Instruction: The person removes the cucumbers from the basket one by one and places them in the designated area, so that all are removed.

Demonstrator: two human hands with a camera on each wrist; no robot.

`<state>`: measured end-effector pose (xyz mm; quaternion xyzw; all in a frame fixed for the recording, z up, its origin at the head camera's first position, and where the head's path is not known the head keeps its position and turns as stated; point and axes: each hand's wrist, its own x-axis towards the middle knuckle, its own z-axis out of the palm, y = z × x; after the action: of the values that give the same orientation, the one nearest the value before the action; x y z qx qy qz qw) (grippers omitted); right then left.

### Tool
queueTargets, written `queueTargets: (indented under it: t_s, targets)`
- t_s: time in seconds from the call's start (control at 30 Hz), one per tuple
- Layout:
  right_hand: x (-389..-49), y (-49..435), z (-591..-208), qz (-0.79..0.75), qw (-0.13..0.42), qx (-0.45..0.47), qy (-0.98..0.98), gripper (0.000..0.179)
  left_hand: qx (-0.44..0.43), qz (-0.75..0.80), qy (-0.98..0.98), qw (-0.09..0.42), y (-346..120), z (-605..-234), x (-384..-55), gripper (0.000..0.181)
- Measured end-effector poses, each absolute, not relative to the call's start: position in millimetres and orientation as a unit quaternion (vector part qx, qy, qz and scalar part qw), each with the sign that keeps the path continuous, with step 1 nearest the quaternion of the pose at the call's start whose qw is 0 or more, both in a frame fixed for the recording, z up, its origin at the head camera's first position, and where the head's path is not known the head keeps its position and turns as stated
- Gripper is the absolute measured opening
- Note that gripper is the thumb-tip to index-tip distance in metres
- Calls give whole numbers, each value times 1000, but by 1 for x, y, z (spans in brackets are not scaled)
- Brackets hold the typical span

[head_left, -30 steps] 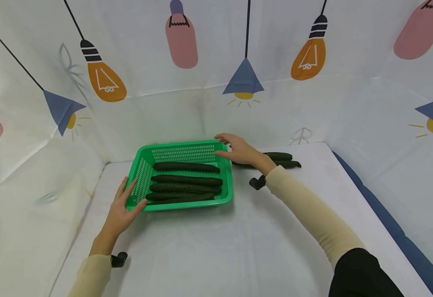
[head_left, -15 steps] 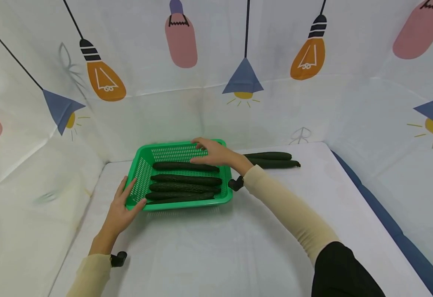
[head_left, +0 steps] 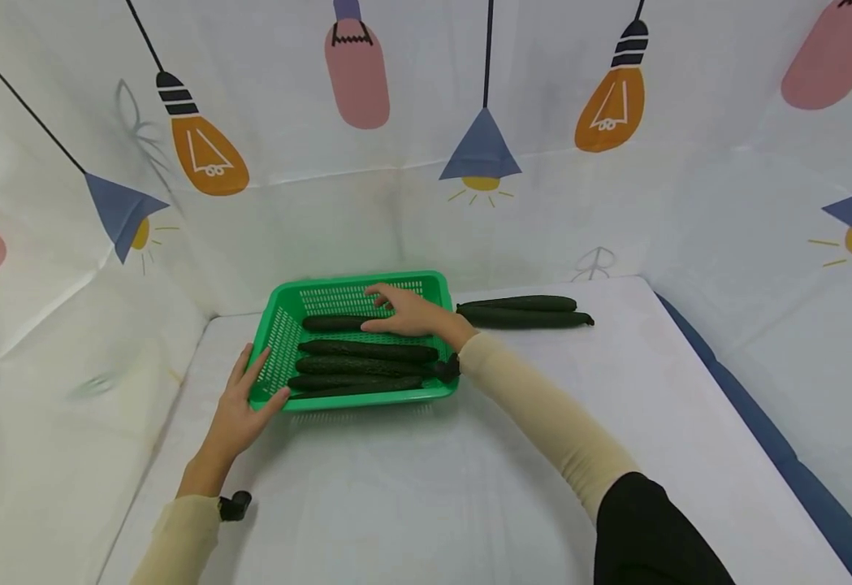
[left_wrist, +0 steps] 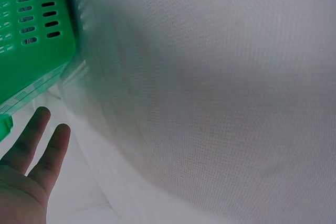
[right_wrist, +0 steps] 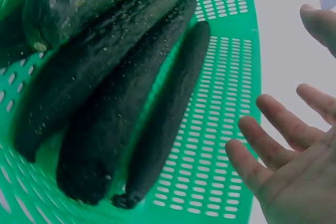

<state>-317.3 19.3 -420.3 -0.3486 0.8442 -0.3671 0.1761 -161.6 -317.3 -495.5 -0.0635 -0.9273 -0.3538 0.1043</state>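
A green plastic basket with slotted walls holds several dark green cucumbers lying side by side. At its front left corner, my left hand touches the rim with spread fingers; in the left wrist view two straight fingers show below the basket wall. Above the basket's back right part, my right hand hovers with fingers loosely bent and nothing in them. It hides the right part of the rearmost cucumber. Seen from the right wrist, the hand's fingers are apart from the cucumbers.
More cucumbers lie on the white table, just right of the basket. A white sheet printed with lamps and bulbs hangs behind the table. Blue cloth runs along the right edge.
My right hand has moved left, from the basket's right rim to above the rearmost cucumber. The cucumbers on the table are now less covered. My left hand has stayed at the basket corner.
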Motion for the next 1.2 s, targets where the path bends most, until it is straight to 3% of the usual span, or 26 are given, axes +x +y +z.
queueTargets:
  t_s: [1.2]
  targets:
    - [-326, -7, -446, -311, 257, -331, 853, 69, -60, -359, -927, 92, -318, -494, -161, 81]
